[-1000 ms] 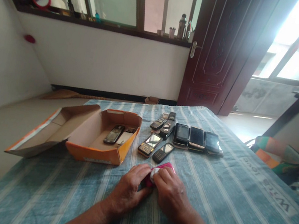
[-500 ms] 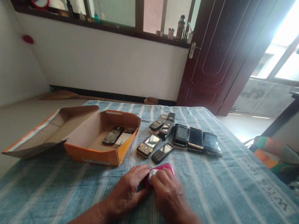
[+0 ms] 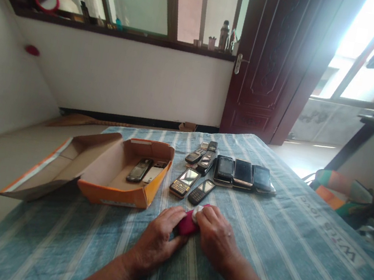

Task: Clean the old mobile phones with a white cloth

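Observation:
A pink phone (image 3: 187,224) lies on the striped blue cloth (image 3: 284,244) in front of me. My left hand (image 3: 157,238) is curled around its near left side and grips it. My right hand (image 3: 214,235) presses a small white wad (image 3: 196,212) against the phone's far end, fingers closed on it. Just beyond lie a gold keypad phone (image 3: 184,181) and a black keypad phone (image 3: 201,191).
An open orange cardboard box (image 3: 119,193) at the left holds two phones. A row of dark touchscreen phones (image 3: 242,173) and several small keypad phones (image 3: 201,154) lie further back. The table edge drops off at the left. A dark door stands behind.
My right hand has slid the white wad toward the phone's far end and now covers more of the pink phone. The left hand keeps its grip.

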`<action>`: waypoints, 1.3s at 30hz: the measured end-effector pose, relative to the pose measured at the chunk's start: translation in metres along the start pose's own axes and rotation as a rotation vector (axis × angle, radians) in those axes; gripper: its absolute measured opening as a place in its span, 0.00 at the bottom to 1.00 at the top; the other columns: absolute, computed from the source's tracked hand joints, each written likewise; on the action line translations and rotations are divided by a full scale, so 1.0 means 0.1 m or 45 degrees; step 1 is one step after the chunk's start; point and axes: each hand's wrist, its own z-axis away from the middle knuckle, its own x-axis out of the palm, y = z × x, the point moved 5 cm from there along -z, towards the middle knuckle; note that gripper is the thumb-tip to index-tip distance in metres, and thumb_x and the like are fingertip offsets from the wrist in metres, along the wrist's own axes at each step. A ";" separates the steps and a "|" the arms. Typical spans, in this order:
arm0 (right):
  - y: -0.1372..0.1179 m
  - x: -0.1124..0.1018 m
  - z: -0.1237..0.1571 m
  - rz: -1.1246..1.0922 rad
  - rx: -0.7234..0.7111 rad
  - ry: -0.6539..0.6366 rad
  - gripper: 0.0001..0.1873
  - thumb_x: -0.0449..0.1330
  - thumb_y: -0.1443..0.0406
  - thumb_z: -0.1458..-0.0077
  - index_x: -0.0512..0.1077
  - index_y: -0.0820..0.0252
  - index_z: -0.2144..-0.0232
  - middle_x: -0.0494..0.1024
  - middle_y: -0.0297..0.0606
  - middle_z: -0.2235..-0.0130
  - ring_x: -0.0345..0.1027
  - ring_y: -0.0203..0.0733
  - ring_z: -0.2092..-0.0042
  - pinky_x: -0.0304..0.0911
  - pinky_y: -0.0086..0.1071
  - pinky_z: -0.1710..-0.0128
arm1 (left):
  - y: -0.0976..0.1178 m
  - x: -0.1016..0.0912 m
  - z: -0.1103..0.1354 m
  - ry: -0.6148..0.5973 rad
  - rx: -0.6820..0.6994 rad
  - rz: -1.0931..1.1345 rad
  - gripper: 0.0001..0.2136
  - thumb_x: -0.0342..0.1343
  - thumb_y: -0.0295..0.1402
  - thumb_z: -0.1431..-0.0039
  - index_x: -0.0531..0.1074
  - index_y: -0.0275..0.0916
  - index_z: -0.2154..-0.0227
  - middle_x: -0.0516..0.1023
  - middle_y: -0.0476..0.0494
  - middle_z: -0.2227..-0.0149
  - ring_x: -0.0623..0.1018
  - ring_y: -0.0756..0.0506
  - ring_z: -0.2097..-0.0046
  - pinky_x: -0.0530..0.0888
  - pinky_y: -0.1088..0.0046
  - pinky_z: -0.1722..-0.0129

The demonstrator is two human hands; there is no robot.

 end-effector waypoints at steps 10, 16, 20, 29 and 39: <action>0.02 -0.01 -0.01 0.027 0.023 0.014 0.09 0.54 0.74 0.42 0.69 0.60 0.71 0.70 0.39 0.67 0.60 0.43 0.62 0.57 0.33 0.64 | -0.02 0.00 0.00 0.005 -0.003 -0.028 0.18 0.59 0.29 0.49 0.72 0.39 0.53 0.78 0.37 0.51 0.77 0.38 0.49 0.75 0.59 0.48; -0.27 0.04 -0.01 -0.018 -0.123 0.012 0.06 0.54 0.72 0.42 0.69 0.62 0.70 0.70 0.38 0.68 0.60 0.42 0.65 0.56 0.35 0.68 | -0.05 -0.03 -0.01 0.033 0.054 -0.064 0.14 0.57 0.33 0.46 0.73 0.40 0.55 0.79 0.39 0.53 0.78 0.39 0.50 0.76 0.63 0.49; -0.33 0.07 -0.06 0.022 -0.152 -0.006 0.03 0.56 0.71 0.43 0.70 0.63 0.68 0.71 0.39 0.68 0.60 0.44 0.66 0.56 0.36 0.70 | -0.18 -0.03 0.00 0.049 0.084 -0.130 0.17 0.59 0.38 0.45 0.73 0.41 0.53 0.79 0.40 0.52 0.79 0.39 0.51 0.76 0.65 0.49; -0.17 0.07 -0.12 0.071 -0.071 -0.014 0.04 0.57 0.71 0.42 0.70 0.61 0.69 0.71 0.39 0.68 0.60 0.44 0.65 0.56 0.36 0.70 | -0.20 -0.06 -0.03 0.040 0.086 -0.192 0.17 0.59 0.41 0.45 0.73 0.42 0.53 0.80 0.41 0.52 0.80 0.40 0.51 0.77 0.66 0.50; 0.08 0.00 -0.15 0.141 0.080 -0.095 0.05 0.60 0.74 0.47 0.70 0.60 0.72 0.72 0.38 0.68 0.61 0.44 0.63 0.56 0.34 0.69 | -0.14 -0.07 -0.03 0.026 0.052 -0.164 0.17 0.59 0.39 0.46 0.73 0.42 0.53 0.79 0.40 0.52 0.79 0.39 0.51 0.77 0.63 0.50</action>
